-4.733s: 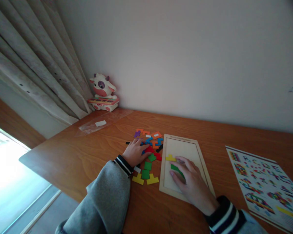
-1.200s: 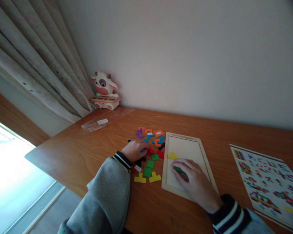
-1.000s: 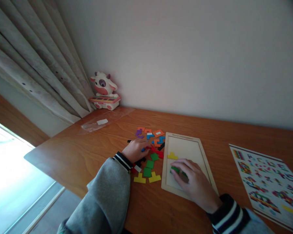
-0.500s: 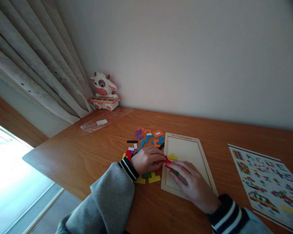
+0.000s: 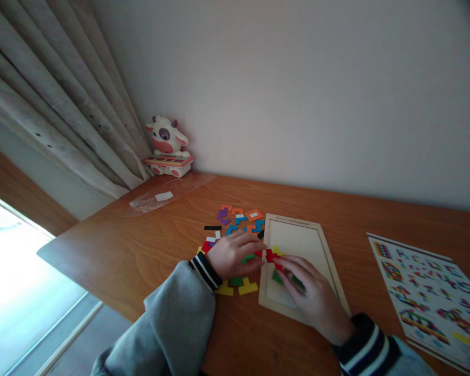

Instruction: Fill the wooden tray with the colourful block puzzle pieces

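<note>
Over the left part of a wooden tray (image 5: 329,266), my right hand (image 5: 311,287) pinches a red piece (image 5: 272,256) between thumb and fingers. A yellow piece (image 5: 277,250) and a green piece (image 5: 277,277) lie in the tray beside those fingers. My left hand (image 5: 235,254) is just left of the tray, its fingers apart over the loose pieces. Green (image 5: 248,258) shows between its thumb and fingers, and some red is at its fingertips; whether it grips either is unclear. Two yellow pieces lie below it, one of them T-shaped (image 5: 248,286).
Orange (image 5: 254,214), purple, blue, black and white pieces lie behind my left hand. A printed pattern sheet (image 5: 431,297) is at the right. At the back left are a clear plastic bag (image 5: 144,202) and a cow toy with a keyboard (image 5: 167,149).
My right hand has shifted slightly right with the red piece, which shows more fully. The fingers of my left hand have spread, and green now shows between them.
</note>
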